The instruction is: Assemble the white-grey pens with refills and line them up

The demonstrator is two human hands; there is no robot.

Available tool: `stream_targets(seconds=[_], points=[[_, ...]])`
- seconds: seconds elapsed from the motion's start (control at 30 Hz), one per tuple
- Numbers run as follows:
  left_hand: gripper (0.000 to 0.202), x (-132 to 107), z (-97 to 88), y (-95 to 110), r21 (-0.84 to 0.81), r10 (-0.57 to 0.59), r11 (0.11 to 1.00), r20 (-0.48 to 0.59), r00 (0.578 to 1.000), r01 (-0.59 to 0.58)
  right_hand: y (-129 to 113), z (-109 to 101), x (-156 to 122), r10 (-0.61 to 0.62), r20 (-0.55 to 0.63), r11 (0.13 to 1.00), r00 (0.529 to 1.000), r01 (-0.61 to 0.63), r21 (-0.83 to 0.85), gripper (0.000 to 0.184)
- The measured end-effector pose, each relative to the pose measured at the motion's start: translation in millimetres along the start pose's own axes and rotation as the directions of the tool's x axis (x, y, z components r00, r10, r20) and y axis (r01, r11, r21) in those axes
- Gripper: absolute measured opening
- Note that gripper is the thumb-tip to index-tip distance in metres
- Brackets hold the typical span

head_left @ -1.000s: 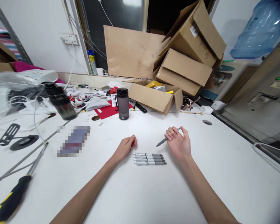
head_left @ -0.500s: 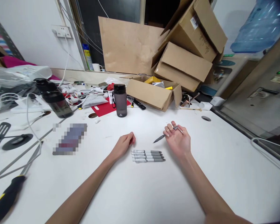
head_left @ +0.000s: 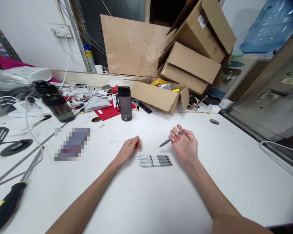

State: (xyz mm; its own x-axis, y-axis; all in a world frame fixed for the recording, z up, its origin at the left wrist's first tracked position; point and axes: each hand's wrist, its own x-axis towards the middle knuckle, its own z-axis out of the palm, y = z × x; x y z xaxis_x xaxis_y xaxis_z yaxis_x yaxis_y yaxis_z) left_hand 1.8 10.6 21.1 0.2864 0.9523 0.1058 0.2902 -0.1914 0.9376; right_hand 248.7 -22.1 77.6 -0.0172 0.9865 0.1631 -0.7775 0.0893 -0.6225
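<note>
My right hand [head_left: 185, 145] is turned palm up, its fingers curled around a grey pen [head_left: 165, 143]. The pen's tip points left and slightly down over the white table, while the fingers cover part of its barrel. My left hand [head_left: 129, 148] rests on its side on the tabletop, fingers curled in, with no object showing in it. Between and just below the two hands lie several white-and-grey pens [head_left: 155, 161], side by side in a row. Their clear clip ends point left and their grey ends point right.
A dark tumbler [head_left: 126, 105] stands behind the hands, with an open cardboard box [head_left: 158, 97] to its right. A black bottle [head_left: 55, 102] leans at the left. Nearby are a pixelated flat object [head_left: 73, 144], a cable [head_left: 28, 113] and a black-and-yellow handle [head_left: 8, 204].
The camera view has shifted slightly. The pen in my right hand has tilted a little; my left hand and the row of pens stay in place on the table.
</note>
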Motion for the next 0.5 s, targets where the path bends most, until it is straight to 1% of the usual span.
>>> stream_targets(seconds=[0.1,0.13,0.2,0.27,0.3,0.33,0.4,0.47,0.5], points=[[0.047,-1.2,1.7,2.5,-0.034,0.041,0.999,-0.018,0.999,-0.042,1.8,2.5,-0.5,-0.013,0.0,0.997,1.0,0.013,-0.076,0.024],[0.042,-2.0,2.5,3.7,-0.047,0.061,0.997,-0.032,0.998,-0.063,3.5,2.3,-0.1,-0.022,0.01,0.994,1.0,0.023,-0.108,0.024],[0.032,-4.3,4.5,7.1,-0.064,0.108,0.992,-0.057,0.993,-0.111,8.4,-0.2,1.4,-0.051,0.047,0.979,0.998,0.059,-0.195,0.016],[0.023,-7.1,6.4,12.2,-0.075,0.149,0.985,-0.069,0.986,-0.154,14.4,-4.5,2.7,-0.085,0.096,0.936,0.992,0.113,-0.334,0.003],[0.02,-8.4,7.3,15.3,-0.08,0.165,0.982,-0.069,0.984,-0.171,17.3,-6.6,2.9,-0.099,0.122,0.894,0.987,0.143,-0.425,0.004],[0.019,-9.7,8.1,18.6,-0.086,0.179,0.979,-0.065,0.982,-0.184,19.8,-8.3,2.5,-0.108,0.153,0.834,0.982,0.173,-0.524,0.008],[0.022,-11.9,9.5,25.2,-0.094,0.199,0.975,-0.048,0.979,-0.203,23.9,-9.5,-0.1,-0.085,0.231,0.673,0.969,0.227,-0.704,0.013],[0.029,-13.7,10.6,30.8,-0.091,0.216,0.972,-0.02,0.976,-0.217,26.6,-7.9,-4.7,-0.021,0.315,0.523,0.949,0.279,-0.805,0.014],[0.031,-14.3,11.1,32.9,-0.082,0.226,0.971,0.001,0.974,-0.225,27.8,-6.4,-7.2,0.012,0.351,0.475,0.936,0.303,-0.826,0.014]])
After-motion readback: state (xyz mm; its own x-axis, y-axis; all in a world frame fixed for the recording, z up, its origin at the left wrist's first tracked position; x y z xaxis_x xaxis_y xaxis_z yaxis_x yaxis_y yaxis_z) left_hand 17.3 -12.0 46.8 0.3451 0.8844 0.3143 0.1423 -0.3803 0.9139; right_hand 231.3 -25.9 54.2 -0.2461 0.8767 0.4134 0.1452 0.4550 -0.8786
